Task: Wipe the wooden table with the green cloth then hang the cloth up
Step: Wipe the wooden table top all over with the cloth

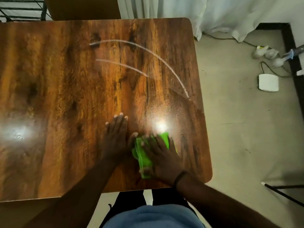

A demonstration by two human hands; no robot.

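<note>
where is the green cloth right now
In the head view the green cloth lies near the wooden table's front right corner, pressed flat under the right hand, with the left hand flat just beside it.

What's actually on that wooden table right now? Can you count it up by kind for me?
Hands: 2, the left hand flat on the table, the right hand pressing on the cloth
Green cloth: 1
White streaks on the wood: 2
Total: 5
</note>
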